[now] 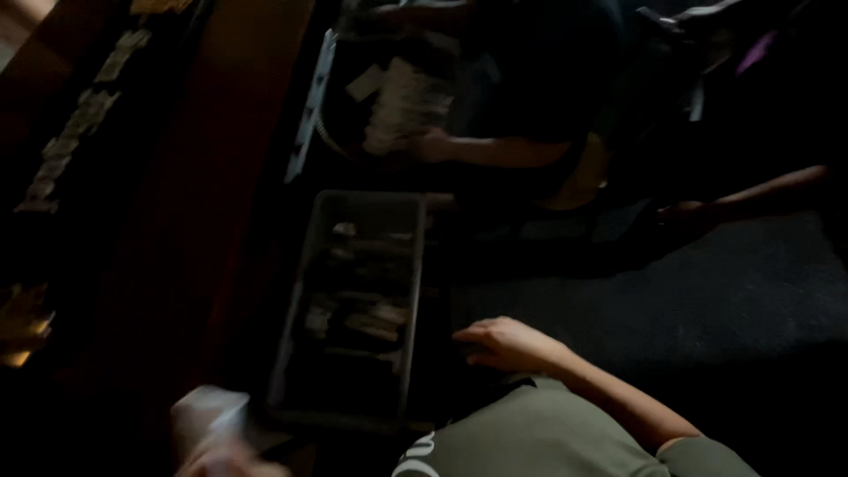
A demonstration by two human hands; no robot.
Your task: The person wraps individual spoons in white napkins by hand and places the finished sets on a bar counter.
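your right hand (503,343) rests with fingers loosely curled, holding nothing, just right of the long grey tray (305,265); your blurred left hand (225,455) grips white paper (208,411).

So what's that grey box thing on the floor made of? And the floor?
The grey bin looks like plastic: thin, smooth walls with rounded corners and a dull sheen, though the light is dim. The floor beside it looks like dark carpet, with a fuzzy, speckled, matte surface.
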